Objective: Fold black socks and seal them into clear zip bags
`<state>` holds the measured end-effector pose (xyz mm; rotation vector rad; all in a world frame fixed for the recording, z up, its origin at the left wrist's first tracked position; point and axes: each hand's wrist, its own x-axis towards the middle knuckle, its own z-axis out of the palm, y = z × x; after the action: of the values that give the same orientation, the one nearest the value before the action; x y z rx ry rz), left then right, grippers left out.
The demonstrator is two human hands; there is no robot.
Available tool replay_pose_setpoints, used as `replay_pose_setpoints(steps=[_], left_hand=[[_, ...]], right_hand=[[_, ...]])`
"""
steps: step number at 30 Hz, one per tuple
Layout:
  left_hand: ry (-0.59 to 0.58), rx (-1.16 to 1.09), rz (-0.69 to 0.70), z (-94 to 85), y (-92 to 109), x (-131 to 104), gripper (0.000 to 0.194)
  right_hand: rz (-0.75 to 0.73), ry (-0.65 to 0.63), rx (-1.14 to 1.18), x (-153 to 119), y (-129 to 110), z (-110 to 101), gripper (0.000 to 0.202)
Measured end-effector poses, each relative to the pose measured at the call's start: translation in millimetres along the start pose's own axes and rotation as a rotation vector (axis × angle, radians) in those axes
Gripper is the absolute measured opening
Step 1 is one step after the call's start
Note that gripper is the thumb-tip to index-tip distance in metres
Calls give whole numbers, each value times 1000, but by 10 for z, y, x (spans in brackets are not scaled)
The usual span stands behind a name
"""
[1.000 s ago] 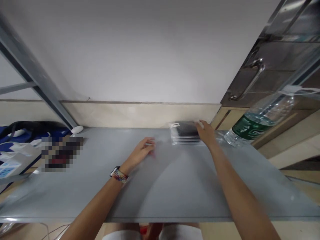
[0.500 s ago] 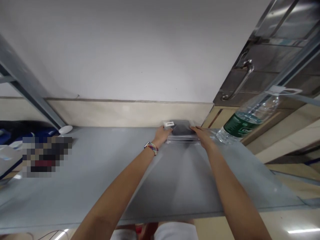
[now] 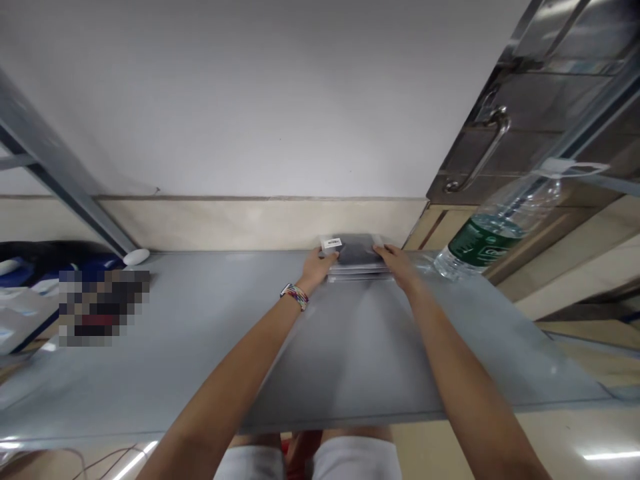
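Note:
A dark flat item in a clear plastic bag (image 3: 356,249), with a white barcode label at its upper left, lies on top of a small stack of similar bagged packages (image 3: 359,273) at the back of the grey table (image 3: 210,347). My left hand (image 3: 317,265) grips the left edge of the top package, thumb over it; a woven bracelet is on that wrist. My right hand (image 3: 395,262) holds the right edge, thumb on top and fingers along the side. The undersides of the packages are hidden.
A large water bottle (image 3: 480,243) with a green label stands at the back right, past my right hand. A white round object (image 3: 137,257) sits at the back left, near a metal post (image 3: 107,217). A wall (image 3: 260,223) rises behind the table. A blurred-out patch (image 3: 103,307) covers something at left.
Both hands stay on the package at the stack. The whole view has shifted slightly; the package and hands appear a little further left and up.

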<state>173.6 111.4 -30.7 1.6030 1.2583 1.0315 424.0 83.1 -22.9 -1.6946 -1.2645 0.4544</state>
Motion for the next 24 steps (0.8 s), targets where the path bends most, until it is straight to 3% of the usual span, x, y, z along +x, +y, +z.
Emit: replay_pose_setpoints(steps=[3, 5, 7, 9, 12, 15, 19, 24], left_hand=[[24, 91, 41, -128, -27, -50, 56], [46, 180, 70, -317, -55, -110, 58], [56, 283, 118, -577, -83, -195, 57], [60, 378, 179, -867, -108, -299, 54], [40, 568, 293, -1265, -162, -451, 54], [-71, 822, 391, -1526, -255, -559, 54], [-188, 889, 375, -1613, -379, -651, 53], [-207, 896, 337, -1533, -417, -731, 56]], right_hand=[[11, 58, -17, -20, -78, -104, 44], [-60, 159, -38, -81, -188, -171, 42], [-276, 301, -74, -215, -342, -176, 34], [-570, 335, -105, -431, -520, -81, 21], [-861, 72, -160, -848, -761, 234, 23], [-962, -262, -316, -1211, -900, 605, 25], [-768, -558, -496, -1405, -937, 888, 32], [-638, -585, -583, -1412, -965, 911, 35]])
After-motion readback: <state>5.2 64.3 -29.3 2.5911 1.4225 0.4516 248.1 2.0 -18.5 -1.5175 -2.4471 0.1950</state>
